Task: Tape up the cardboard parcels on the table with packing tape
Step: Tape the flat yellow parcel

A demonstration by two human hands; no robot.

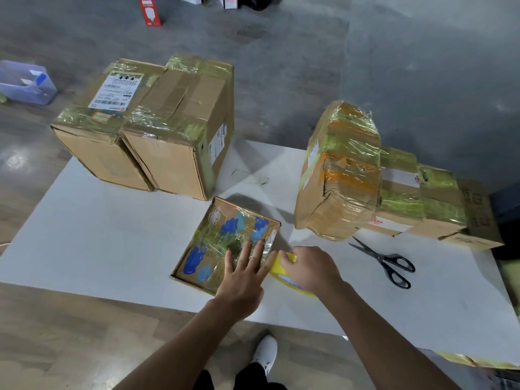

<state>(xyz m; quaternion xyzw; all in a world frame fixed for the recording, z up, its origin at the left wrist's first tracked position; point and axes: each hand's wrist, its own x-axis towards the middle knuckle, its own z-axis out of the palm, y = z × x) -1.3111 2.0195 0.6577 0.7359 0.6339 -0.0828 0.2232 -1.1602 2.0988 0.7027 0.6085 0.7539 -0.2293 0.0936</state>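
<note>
Head view: a white surface (112, 235) carries two big taped boxes (157, 122) at far left and wrapped parcels (337, 173) at right. Near its front edge a flat parcel (219, 235) lies under the left hand (244, 277), fingers straight and spread. The right hand (312, 268) curls its fingers round a yellow tape roll (284, 261) just beside it.

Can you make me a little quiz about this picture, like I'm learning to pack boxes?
1. True or false: the left hand lies flat on the small blue-patterned parcel.
2. What does the right hand grip? A: a marker. B: the yellow tape roll. C: a knife.
3. Fill in: the scissors lie on the white ___.

Key: 1 true; 2 B; 3 table.
</note>
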